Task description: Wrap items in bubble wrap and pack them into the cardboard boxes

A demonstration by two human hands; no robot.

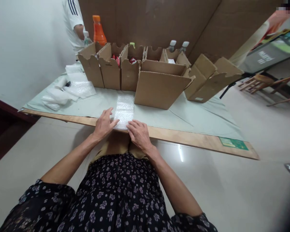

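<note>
A strip of clear bubble wrap (pixel 124 111) lies flat on the cloth-covered table, reaching to its front edge. At its left side is my left hand (pixel 105 124), fingers spread and the thumb touching the near left corner. My right hand (pixel 139 132) rests with its fingers stretched out over the near right corner. Neither hand is closed around anything. Just beyond the wrap stands a large cardboard box (pixel 161 88), its lower right close to the strip.
Several open cardboard bins (pixel 108 72) line the back, with an orange bottle (pixel 99 30) behind them. More bubble wrap (pixel 81 87) is heaped at the left. A tilted cardboard bin (pixel 204 83) stands at right. A person's sleeve (pixel 73 16) shows at back left.
</note>
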